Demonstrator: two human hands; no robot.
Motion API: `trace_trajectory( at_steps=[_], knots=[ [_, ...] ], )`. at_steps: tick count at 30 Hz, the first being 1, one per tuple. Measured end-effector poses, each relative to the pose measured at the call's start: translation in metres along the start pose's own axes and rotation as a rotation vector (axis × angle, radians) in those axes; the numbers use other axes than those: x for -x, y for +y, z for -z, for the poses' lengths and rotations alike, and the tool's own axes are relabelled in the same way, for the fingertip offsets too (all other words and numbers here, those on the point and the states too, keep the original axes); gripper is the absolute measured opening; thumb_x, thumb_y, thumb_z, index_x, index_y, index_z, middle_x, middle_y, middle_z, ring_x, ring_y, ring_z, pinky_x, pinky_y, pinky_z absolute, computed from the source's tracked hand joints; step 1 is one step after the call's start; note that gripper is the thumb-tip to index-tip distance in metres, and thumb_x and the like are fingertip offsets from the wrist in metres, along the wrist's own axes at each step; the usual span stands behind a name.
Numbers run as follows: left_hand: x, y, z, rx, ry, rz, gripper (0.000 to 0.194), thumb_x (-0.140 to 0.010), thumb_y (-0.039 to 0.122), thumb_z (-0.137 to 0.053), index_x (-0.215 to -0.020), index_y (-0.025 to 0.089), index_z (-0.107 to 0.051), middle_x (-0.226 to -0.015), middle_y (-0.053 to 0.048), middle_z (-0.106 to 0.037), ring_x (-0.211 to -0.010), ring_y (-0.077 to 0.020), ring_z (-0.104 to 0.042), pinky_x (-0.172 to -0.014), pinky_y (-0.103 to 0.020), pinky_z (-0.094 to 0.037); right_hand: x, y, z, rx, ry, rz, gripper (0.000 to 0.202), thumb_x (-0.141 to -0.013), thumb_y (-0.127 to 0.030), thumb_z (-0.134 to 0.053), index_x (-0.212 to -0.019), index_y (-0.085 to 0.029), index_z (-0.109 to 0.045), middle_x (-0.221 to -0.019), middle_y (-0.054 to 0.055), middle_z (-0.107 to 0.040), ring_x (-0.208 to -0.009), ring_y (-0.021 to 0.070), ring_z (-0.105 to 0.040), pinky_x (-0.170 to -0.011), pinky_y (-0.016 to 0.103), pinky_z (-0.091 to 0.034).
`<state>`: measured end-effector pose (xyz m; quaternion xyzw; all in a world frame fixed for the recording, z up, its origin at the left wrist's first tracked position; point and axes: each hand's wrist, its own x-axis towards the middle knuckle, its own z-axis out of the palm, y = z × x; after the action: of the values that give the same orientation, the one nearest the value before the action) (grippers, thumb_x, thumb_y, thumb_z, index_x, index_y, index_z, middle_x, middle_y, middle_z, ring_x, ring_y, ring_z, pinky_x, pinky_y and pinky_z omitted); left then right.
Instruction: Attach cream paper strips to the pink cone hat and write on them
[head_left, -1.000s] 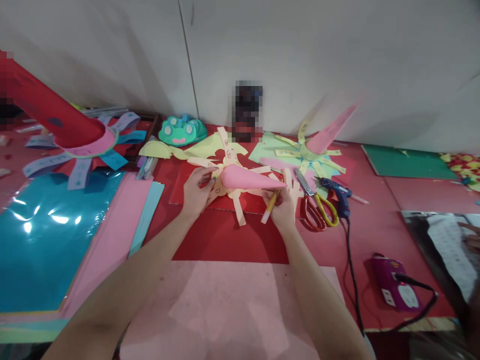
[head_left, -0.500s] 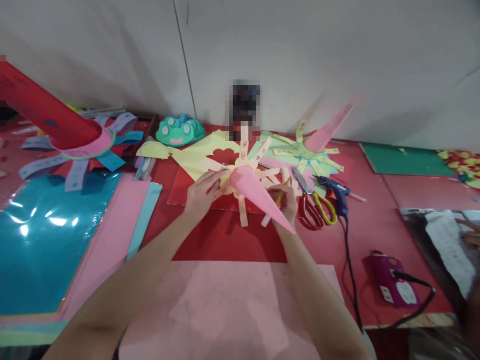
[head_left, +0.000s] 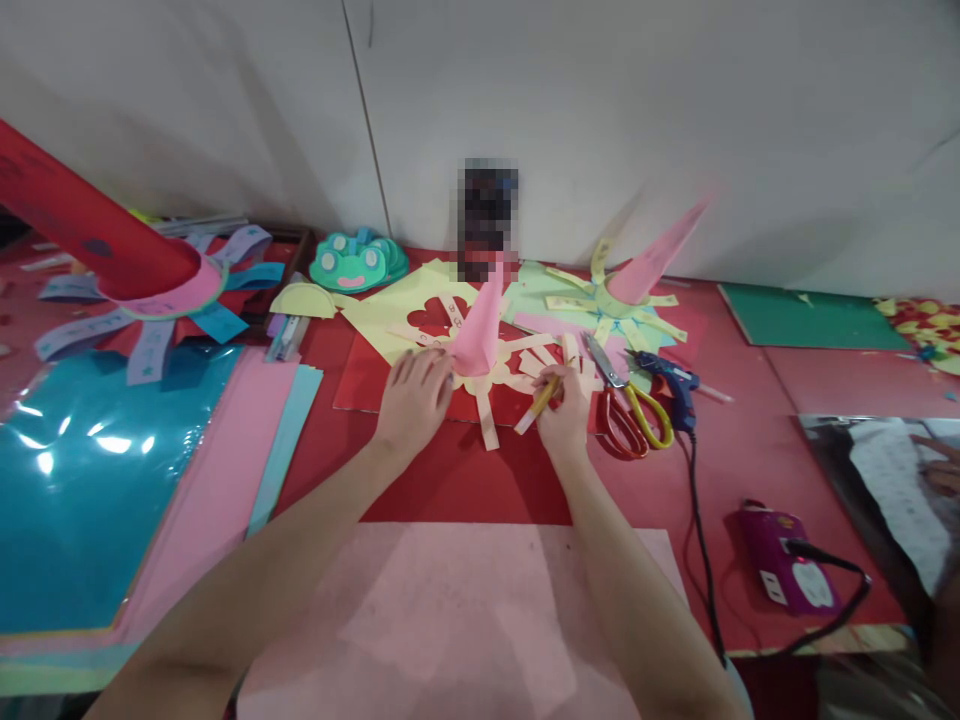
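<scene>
A pink paper cone stands on a pale, scalloped paper base with strips fanning out, some bearing drawn marks. My left hand lies over the left side of this base, fingers stretched out beside the foot of the cone. To the right, my right hand is closed around a yellow pen with a whitish end pointing down toward the left. Small loose paper strips lie just beyond that hand.
Scissors and a blue glue gun lie at right, its cord running toward a purple power box. A similar cone stands behind. Green frog cutouts and a red paper tube are left. Another person's hand shows far right.
The pink cone has swung from leaning toward me to pointing up and away. My left hand has shifted slightly right, flatter on the base; the pen now shows more clearly.
</scene>
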<state>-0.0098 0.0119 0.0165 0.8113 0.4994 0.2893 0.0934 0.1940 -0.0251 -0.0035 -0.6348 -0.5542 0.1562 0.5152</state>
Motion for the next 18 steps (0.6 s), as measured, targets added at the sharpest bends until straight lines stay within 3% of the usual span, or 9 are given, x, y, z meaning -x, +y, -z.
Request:
trace_trajectory(
  at_steps=[2,5,9,18],
  knots=[
    [0.005,0.007,-0.004,-0.087,-0.101,-0.09,0.03,-0.09,0.022,-0.04,-0.114,0.019,-0.057,-0.115,-0.01,-0.061,-0.112,-0.0254,-0.053,-0.101,-0.044,-0.037,0.0,0.001,0.0,0.003,0.01,0.018,0.024,-0.067,-0.011,-0.045,-0.088,-0.021,-0.05,-0.08,0.002,-0.06,-0.074,0.0149,-0.06,-0.064,0.028,-0.049],
    [0.012,0.014,-0.009,-0.208,-0.177,-0.172,0.036,-0.091,0.026,-0.041,-0.121,0.011,-0.053,-0.118,-0.013,-0.06,-0.114,-0.0269,-0.052,-0.102,-0.045,-0.035,0.0,0.003,0.0,0.004,0.031,0.051,0.018,-0.071,-0.014,-0.047,-0.087,-0.021,-0.051,-0.08,0.002,-0.06,-0.076,0.015,-0.06,-0.066,0.028,-0.049],
    [0.015,0.017,-0.01,-0.296,-0.163,-0.189,0.04,-0.093,0.028,-0.038,-0.127,0.01,-0.051,-0.123,-0.013,-0.059,-0.119,-0.0271,-0.05,-0.108,-0.048,-0.027,0.001,0.003,0.0,0.007,0.053,0.077,0.013,-0.075,-0.016,-0.047,-0.086,-0.022,-0.051,-0.079,0.001,-0.059,-0.077,0.0148,-0.059,-0.067,0.028,-0.049],
    [0.016,0.014,-0.012,-0.315,-0.148,-0.191,0.041,-0.095,0.03,-0.034,-0.124,0.009,-0.053,-0.125,-0.015,-0.058,-0.123,-0.0287,-0.048,-0.108,-0.055,-0.024,0.001,-0.001,0.0,0.054,0.053,0.106,0.013,-0.075,-0.014,-0.046,-0.085,-0.021,-0.051,-0.078,0.001,-0.058,-0.075,0.014,-0.058,-0.069,0.028,-0.049]
  ],
)
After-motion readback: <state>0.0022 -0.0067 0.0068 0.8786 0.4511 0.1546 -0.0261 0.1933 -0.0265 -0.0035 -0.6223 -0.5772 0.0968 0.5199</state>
